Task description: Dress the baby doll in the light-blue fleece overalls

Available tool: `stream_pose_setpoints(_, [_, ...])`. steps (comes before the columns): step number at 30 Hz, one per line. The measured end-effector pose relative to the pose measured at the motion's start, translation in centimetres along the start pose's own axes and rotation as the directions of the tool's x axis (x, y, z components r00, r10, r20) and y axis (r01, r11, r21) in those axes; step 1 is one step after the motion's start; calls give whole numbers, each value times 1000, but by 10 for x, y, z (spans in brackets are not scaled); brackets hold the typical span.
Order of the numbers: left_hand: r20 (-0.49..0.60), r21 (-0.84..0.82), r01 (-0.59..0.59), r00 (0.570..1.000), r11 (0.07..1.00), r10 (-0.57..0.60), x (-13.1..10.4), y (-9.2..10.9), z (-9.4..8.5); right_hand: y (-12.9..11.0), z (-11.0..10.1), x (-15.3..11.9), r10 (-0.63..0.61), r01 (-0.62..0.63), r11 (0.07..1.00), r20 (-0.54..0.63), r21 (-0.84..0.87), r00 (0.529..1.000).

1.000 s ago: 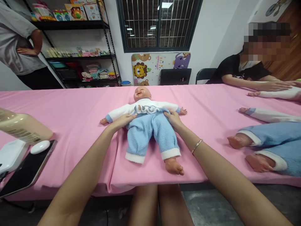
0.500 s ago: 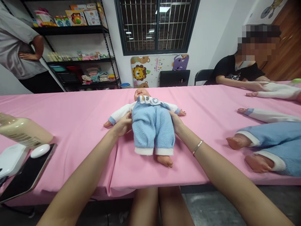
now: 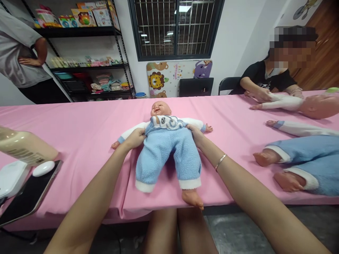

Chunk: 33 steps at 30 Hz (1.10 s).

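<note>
A baby doll (image 3: 166, 122) lies on its back in the centre of the frame, on a pink tablecloth (image 3: 87, 123), its head towards the window (image 3: 176, 28) and its legs towards the near edge. It wears a white long-sleeved top with blue cuffs and fluffy light-blue trousers (image 3: 169, 139) with white hems and a printed white panel at the waist. Its arms spread to both sides, and a bare foot (image 3: 191, 197) sticks out of one trouser leg at the table's edge.

The left hand (image 3: 136, 138), left of centre, is closed on the side of the trousers near the waist. The right hand (image 3: 195, 134), right of centre, grips the waist on the opposite side; a bracelet (image 3: 220, 163) circles that wrist.

At the left edge are a beige bottle (image 3: 29, 146), a white case (image 3: 13, 178) and a smartphone (image 3: 33, 197) with a white oval object (image 3: 43, 168) resting on it. A second doll (image 3: 304, 158) in blue trousers lies at the lower right. In the upper right, a person in a black shirt (image 3: 261, 76) has both hands at a third doll (image 3: 284, 102). A person in a grey shirt (image 3: 21, 53) stands at the upper left, beside a black shelf (image 3: 76, 32).
</note>
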<state>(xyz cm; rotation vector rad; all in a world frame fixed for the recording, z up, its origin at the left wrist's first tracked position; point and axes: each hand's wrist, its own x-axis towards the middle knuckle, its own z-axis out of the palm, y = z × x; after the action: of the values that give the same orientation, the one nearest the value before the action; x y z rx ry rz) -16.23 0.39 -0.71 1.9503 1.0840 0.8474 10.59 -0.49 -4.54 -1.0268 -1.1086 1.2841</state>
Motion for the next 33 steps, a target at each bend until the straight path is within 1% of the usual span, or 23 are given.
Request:
stream_pose_setpoints(1, [-83, 17, -23, 996, 1000, 24, 0, 0, -1, -3, -1, 0, 9, -8, 1000, -11, 25, 1000])
stream_pose_setpoints(2, [-188, 21, -40, 981, 999, 44, 1, 1, -2, -7, -3, 0, 19, -18, 998, -22, 61, 1000])
stream_pose_setpoints(3, [-287, 16, -50, 957, 999, 52, 1, 1, -2, -10, -4, -1, 14, -11, 996, -37, 86, 999])
stream_pose_setpoints(4, [-358, 1, -49, 933, 999, 46, 2, 2, 0, -13, -5, -1, -26, 31, 996, -68, 81, 997])
stream_pose_setpoints(5, [-389, -33, -35, 921, 999, 20, 2, 3, 2, -16, -6, -1, -74, 80, 995, -88, 66, 993])
stream_pose_setpoints(6, [-378, -88, -15, 926, 996, -20, 2, 4, 5, -18, -7, -2, -111, 116, 992, -90, 54, 990])
stream_pose_setpoints(7, [-333, -162, 5, 941, 987, -59, 1, 5, 8, -20, -7, -4, -129, 133, 990, -72, 49, 989])
stream_pose_setpoints(9, [-204, -325, 41, 973, 945, -112, -1, 8, 14, -23, -6, -7, -128, 128, 991, -4, 37, 992])
stream_pose_setpoints(11, [-95, -436, 51, 990, 899, -102, -3, 11, 18, -25, -5, -10, -136, 138, 990, 88, -16, 987])
stream_pose_setpoints(12, [-69, -450, 42, 994, 892, -81, -4, 13, 20, -26, -5, -11, -154, 165, 983, 127, -77, 980])
stream_pose_setpoints(13, [-62, -432, 28, 996, 901, -61, -4, 14, 21, -26, -5, -12, -175, 199, 968, 156, -150, 972])
stream_pose_setpoints(14, [-79, -386, 11, 996, 923, -45, -4, 15, 22, -26, -5, -12, -189, 226, 949, 173, -222, 967])
stream_pose_setpoints(16, [-161, -239, -10, 987, 971, -29, -2, 17, 23, -24, -7, -11, -191, 240, 915, 175, -324, 966])
stream_pose_setpoints(18, [-236, -120, 2, 971, 993, -31, 0, 16, 24, -22, -7, -9, -172, 218, 911, 158, -350, 972])
stream_pose_setpoints(19, [-245, -98, 12, 969, 995, -36, 1, 15, 24, -20, -7, -8, -160, 204, 916, 150, -346, 976])
stream_pose_setpoints(21, [-190, -140, 36, 980, 989, -62, 2, 12, 23, -17, -5, -7, -115, 153, 940, 139, -306, 984])
stream_pose_setpoints(23, [-82, -260, 110, 987, 959, -135, 1, 8, 21, -16, -5, -8, -31, 59, 976, 132, -209, 991])
stream_pose_setpoints(25, [20, -374, 232, 970, 898, -242, 0, 4, 18, -19, -7, -9, 48, -36, 996, 148, -80, 988])
stream_pose_setpoints(26, [50, -407, 277, 958, 871, -281, -1, 3, 17, -22, -8, -10, 65, -63, 998, 150, -16, 987])
stream_pose_setpoints(27, [65, -423, 298, 952, 856, -299, -2, 2, 16, -26, -10, -11, 62, -70, 997, 156, 43, 986])
stream_pose_setpoints(29, [48, -424, 265, 962, 866, -271, -2, 3, 15, -35, -14, -15, 7, -31, 990, 168, 141, 986])
stream_pose_setpoints(31, [-28, -421, 163, 981, 892, -192, -2, 6, 16, -44, -14, -18, -73, 37, 977, 171, 209, 983])
stream_pose_setpoints(33, [-124, -445, 44, 986, 894, -110, -1, 12, 20, -50, -11, -22, -129, 82, 967, 185, 240, 974])
